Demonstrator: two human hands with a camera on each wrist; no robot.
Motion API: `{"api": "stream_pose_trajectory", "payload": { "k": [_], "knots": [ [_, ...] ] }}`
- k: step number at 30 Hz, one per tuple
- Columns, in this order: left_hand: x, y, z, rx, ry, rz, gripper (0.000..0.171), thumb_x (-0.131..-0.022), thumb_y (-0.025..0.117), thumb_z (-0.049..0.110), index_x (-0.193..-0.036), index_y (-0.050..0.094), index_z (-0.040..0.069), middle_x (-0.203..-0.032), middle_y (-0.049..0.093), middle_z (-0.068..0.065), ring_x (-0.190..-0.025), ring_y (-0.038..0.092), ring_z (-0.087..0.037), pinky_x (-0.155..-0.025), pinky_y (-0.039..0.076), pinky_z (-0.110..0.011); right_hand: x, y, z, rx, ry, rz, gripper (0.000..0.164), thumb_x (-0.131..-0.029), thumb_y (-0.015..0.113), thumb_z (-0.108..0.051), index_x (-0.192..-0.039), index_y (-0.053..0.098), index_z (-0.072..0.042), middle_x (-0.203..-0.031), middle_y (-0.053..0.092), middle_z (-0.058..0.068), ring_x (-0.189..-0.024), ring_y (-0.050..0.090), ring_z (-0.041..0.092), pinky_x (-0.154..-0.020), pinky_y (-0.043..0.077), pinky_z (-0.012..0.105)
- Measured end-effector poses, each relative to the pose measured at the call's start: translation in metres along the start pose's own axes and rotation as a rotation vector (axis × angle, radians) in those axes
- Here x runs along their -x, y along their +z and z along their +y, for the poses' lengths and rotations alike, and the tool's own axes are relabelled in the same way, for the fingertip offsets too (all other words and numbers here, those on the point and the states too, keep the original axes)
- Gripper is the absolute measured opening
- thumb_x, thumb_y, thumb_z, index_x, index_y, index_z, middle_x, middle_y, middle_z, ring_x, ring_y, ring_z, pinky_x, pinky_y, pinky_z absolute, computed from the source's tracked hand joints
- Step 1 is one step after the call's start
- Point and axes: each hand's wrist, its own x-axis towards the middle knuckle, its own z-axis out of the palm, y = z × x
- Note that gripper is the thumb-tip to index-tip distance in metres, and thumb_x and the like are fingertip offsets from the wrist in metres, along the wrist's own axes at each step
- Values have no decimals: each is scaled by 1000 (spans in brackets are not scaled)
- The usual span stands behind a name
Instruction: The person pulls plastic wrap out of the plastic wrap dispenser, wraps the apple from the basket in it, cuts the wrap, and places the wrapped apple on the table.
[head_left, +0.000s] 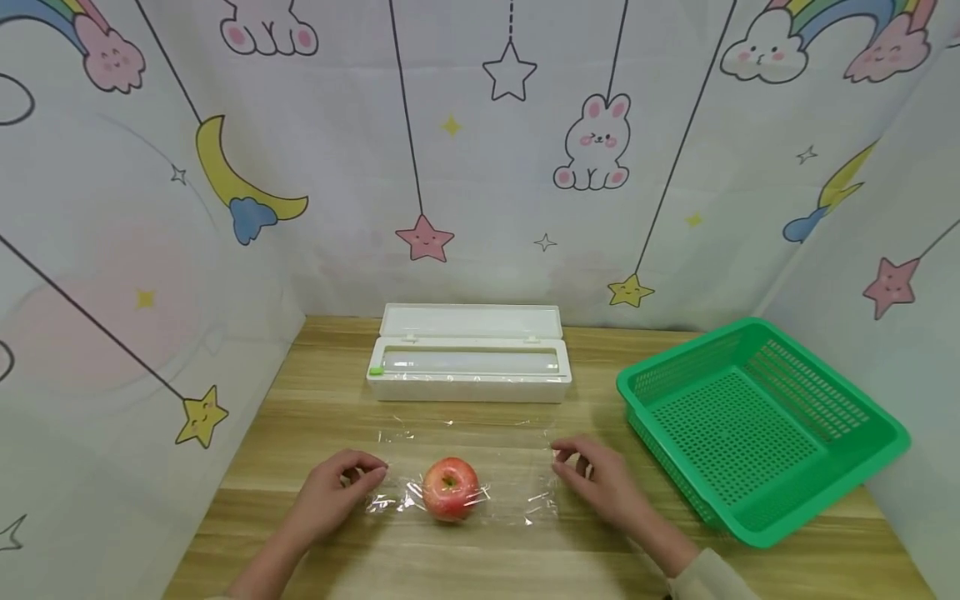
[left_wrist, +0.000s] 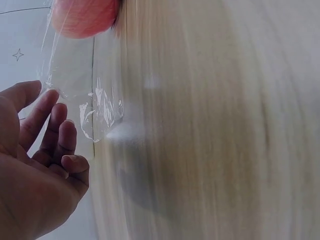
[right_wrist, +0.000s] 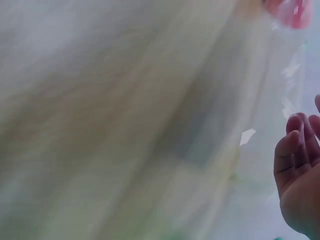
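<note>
A red apple (head_left: 450,489) sits on the wooden table, with a sheet of clear plastic wrap (head_left: 517,496) spread about it; shiny creases cross the apple's front. At the sheet's left edge, my left hand (head_left: 339,490) pinches the film between thumb and index finger, the other fingers loosely bent. My right hand (head_left: 603,479) is at the opposite edge, its thumb and index finger around the film there. In the left wrist view, film (left_wrist: 100,110) hangs in folds beside the left fingers. The right wrist view cuts off part of the right hand (right_wrist: 300,170).
Behind the apple stands a white wrap dispenser box (head_left: 468,390), its lid raised, with a roll inside and a green slider at the left. A green plastic basket (head_left: 750,433) is on the right. Printed cloth (head_left: 480,167) with stars and rabbits surrounds the table.
</note>
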Motion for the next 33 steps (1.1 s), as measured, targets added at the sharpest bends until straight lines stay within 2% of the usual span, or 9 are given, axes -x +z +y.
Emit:
{"api": "stream_pose_trajectory", "payload": {
  "k": [3, 5, 10, 13, 17, 23, 29, 33],
  "knots": [
    [-1, -1, 1, 4, -3, -8, 9, -86, 70, 29, -93, 65, 28, -88, 60, 11, -78, 54, -14, -66, 44, -27, -9, 1, -23, 81, -142, -16, 35, -87, 69, -22, -119, 56, -25, -100, 55, -13, -73, 51, 4, -59, 46, 22],
    [-2, -2, 1, 2, -5, -15, 9, -86, 70, 30, -93, 65, 28, -88, 60, 11, -79, 54, -14, -67, 44, -27, -14, 6, -42, 130, -241, -32, 39, -86, 69, -24, -122, 54, -25, -105, 54, -12, -81, 52, 5, -68, 47, 23],
    [-3, -4, 1, 3, -18, -28, 11, -86, 70, 30, -94, 66, 23, -88, 60, 11, -79, 54, -14, -68, 44, -27, -21, 34, -79, 286, -512, -95, 52, -81, 73, -27, -128, 52, -22, -121, 49, -8, -109, 47, 10, -94, 38, 28],
    [-4, -5, 1, 8, -26, -35, 13, -86, 71, 29, -95, 67, 21, -88, 60, 10, -79, 54, -14, -69, 44, -27, -23, 52, -87, 369, -602, -174, 57, -80, 73, -31, -132, 49, -24, -131, 44, -4, -120, 41, 15, -101, 32, 35],
    [-5, -6, 2, 17, -31, -48, 15, -86, 71, 29, -96, 67, 19, -89, 61, 10, -79, 54, -15, -70, 44, -27, -21, 66, -85, 447, -599, -245, 60, -81, 73, -37, -134, 47, -25, -141, 36, 1, -128, 34, 21, -103, 28, 43],
    [-7, -8, -2, 48, -49, -79, 16, -86, 70, 30, -97, 67, 19, -89, 61, 8, -80, 55, -17, -70, 45, -28, -21, 69, -75, 477, -536, -302, 69, -83, 71, -38, -140, 38, -21, -146, 29, 1, -132, 27, 22, -104, 26, 43],
    [-7, -13, -6, 90, -84, -97, 17, -86, 71, 28, -100, 65, 21, -90, 62, 7, -81, 55, -18, -69, 45, -28, -23, 73, -69, 462, -533, -299, 72, -83, 72, -38, -142, 34, -21, -146, 28, -1, -132, 27, 21, -103, 28, 40],
    [-8, -14, -11, 87, -93, -64, 18, -86, 70, 28, -101, 65, 19, -90, 61, 6, -82, 54, -17, -69, 44, -27, -24, 74, -65, 426, -524, -280, 70, -83, 72, -36, -141, 36, -22, -145, 29, -1, -132, 28, 20, -104, 27, 36]
  ]
}}
